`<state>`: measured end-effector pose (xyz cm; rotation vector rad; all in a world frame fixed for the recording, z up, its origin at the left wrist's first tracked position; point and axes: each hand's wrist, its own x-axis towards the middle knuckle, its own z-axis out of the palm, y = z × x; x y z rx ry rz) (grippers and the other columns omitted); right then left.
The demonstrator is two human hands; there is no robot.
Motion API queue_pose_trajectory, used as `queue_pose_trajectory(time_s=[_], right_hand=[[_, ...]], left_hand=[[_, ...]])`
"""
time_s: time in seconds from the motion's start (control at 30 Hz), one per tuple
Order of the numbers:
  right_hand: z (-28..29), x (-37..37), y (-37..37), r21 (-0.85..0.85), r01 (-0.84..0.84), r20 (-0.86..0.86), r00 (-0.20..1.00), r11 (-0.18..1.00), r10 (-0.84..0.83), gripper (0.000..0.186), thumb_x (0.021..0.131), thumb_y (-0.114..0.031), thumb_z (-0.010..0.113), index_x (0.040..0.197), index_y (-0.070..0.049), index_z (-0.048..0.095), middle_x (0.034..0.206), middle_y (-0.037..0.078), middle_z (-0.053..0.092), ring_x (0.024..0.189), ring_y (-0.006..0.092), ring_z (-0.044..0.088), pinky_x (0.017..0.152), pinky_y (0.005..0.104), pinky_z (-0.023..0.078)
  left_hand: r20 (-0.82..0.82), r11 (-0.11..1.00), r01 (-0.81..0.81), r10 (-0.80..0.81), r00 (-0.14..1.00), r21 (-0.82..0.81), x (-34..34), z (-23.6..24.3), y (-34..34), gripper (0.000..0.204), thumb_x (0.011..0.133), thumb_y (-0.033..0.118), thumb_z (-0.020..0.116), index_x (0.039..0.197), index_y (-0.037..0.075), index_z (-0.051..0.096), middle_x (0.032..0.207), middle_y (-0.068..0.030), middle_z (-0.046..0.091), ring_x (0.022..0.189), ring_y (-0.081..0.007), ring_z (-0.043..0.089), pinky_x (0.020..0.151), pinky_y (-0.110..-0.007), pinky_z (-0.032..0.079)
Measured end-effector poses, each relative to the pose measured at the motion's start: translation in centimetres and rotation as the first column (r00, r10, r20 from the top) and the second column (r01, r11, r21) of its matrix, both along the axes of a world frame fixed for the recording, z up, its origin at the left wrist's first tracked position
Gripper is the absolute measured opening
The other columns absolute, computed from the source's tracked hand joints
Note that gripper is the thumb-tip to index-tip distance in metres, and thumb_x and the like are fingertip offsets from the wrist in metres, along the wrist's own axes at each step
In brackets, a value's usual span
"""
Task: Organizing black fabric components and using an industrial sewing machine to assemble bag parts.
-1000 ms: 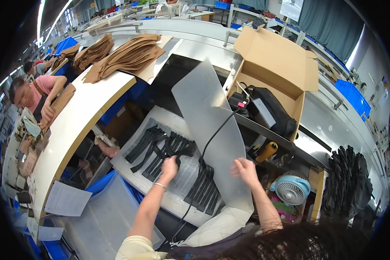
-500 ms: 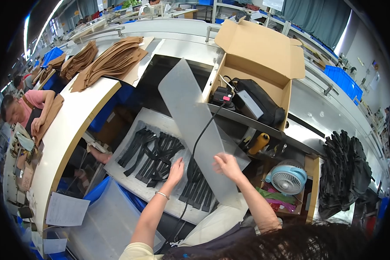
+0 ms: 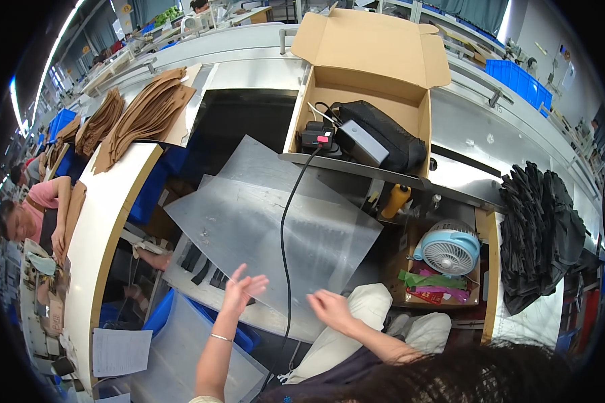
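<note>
A translucent plastic sheet [image 3: 275, 221] lies at a slant across a pale tray [image 3: 181, 275], covering most of the black strips [image 3: 196, 263] in it. Another clear sheet [image 3: 249, 158] shows behind its far edge. My left hand [image 3: 243, 290], fingers spread and holding nothing, is over the near left part of the sheet. My right hand [image 3: 331, 310] is at the sheet's near right side, its fingers curled together; whether they pinch the edge is hidden. Between my hands a black cable [image 3: 284, 255] runs down over the sheet.
An opened cardboard box [image 3: 363, 77] holds a black pouch and a power adapter. A blue fan [image 3: 448, 250] stands at right beside a pile of black fabric pieces [image 3: 538, 228]. Brown cut pieces [image 3: 144, 114] lie far left. A person [image 3: 30, 208] works at the left table.
The plastic sheet has gone from a steep tilt to lying broad over the tray, hiding most of the strips. Both my hands have moved nearer to me, and the view has shifted.
</note>
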<state>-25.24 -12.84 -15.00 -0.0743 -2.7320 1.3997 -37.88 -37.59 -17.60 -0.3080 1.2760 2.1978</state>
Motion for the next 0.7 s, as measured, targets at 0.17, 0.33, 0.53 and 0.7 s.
queue_pose_trajectory(time_s=[0.17,0.33,0.53,0.7], right_hand=[[-2.7,5.4,4.7,0.061,0.152,0.028,0.988,0.987,-0.154,0.026,0.087,-0.019,0.056,0.070,0.001,0.057,0.061,0.015,0.056,0.050,0.0274,0.055,0.050,0.0350,0.043],[-2.8,-4.3,6.8,-0.900,0.435,0.433,0.900,-0.035,0.056,0.066,0.087,-0.054,0.049,0.129,-0.004,0.039,0.115,0.018,0.054,0.096,0.0290,0.057,0.080,0.0422,0.047],[-3.1,-9.0,6.2,-0.787,0.133,0.195,0.980,-0.602,-0.038,0.074,0.085,-0.056,0.049,0.138,-0.011,0.027,0.129,0.018,0.040,0.121,0.0373,0.036,0.097,0.0574,0.031],[-5.2,-8.2,3.9,-0.764,0.071,-0.070,0.979,-0.642,0.192,0.050,0.082,-0.031,0.064,0.127,-0.016,0.048,0.122,0.013,0.048,0.108,0.0307,0.049,0.093,0.0474,0.041]], left_hand=[[-0.011,0.955,-0.159,0.167,0.986,0.249,-3.6,0.0,-2.2,0.063,0.088,0.000,0.047,0.141,0.006,0.015,0.119,-0.0341,0.047,0.107,-0.0386,0.056,0.077,-0.038,0.056],[-0.031,0.978,-0.102,0.109,0.994,0.184,-3.0,2.3,-2.7,0.063,0.088,0.000,0.049,0.141,0.010,0.017,0.120,-0.0343,0.046,0.107,-0.0382,0.056,0.075,-0.036,0.057],[0.042,0.970,-0.076,0.068,0.997,0.229,0.1,1.5,-3.4,0.065,0.088,-0.001,0.049,0.142,0.017,0.018,0.121,-0.0352,0.044,0.107,-0.0397,0.055,0.077,-0.039,0.057],[0.071,0.963,-0.105,0.089,0.993,0.249,1.5,0.2,-4.2,0.065,0.088,-0.002,0.049,0.142,0.017,0.018,0.121,-0.0349,0.044,0.107,-0.0390,0.055,0.077,-0.039,0.057]])
